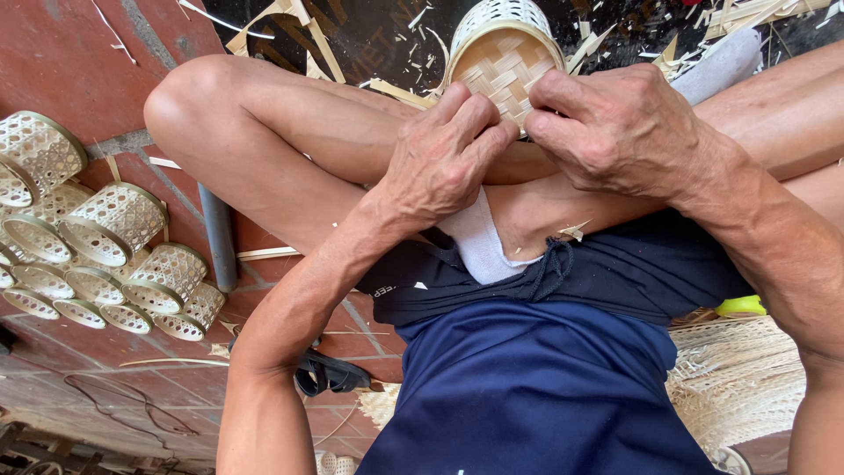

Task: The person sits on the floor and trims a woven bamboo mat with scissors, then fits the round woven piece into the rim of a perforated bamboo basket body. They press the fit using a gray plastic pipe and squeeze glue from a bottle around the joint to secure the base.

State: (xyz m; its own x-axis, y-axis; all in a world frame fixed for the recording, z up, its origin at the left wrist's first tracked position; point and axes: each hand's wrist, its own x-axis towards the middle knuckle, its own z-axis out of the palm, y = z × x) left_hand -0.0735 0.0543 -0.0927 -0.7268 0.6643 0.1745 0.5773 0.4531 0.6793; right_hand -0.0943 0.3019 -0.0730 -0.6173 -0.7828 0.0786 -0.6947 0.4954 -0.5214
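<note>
Head view looks down on a person seated cross-legged on the floor [61,62], with a small round woven basket [505,66] resting on the crossed shins, its open mouth turned toward the person. Placed that way, the flat plaited bottom and the near rim both face the fingers. The left hand [448,158] is curled at the basket's near rim, fingertips bunched together against the right hand's; it seems to pinch something thin there, but what it pinches cannot be made out. The right hand [615,123] closes over the basket's right edge, thumb and fingers bent in a grip on the rim, so the basket stays braced against the legs while the fingertips meet just below it. A white cloth [479,242] lies over the lap below the basket, between the hands and the dark shorts.

Left of the basket, well apart from it, a heap of finished lattice baskets [114,255] lies tumbled together on the red tiled floor. Beyond the basket, pale bamboo strips [290,26] and shavings litter a darker patch of ground. To the lower right of the basket sits a bundle of fine split fibres [738,378] with a yellow-green object [741,305] on top. A dark sandal [330,374] lies on the tiles below the left forearm.
</note>
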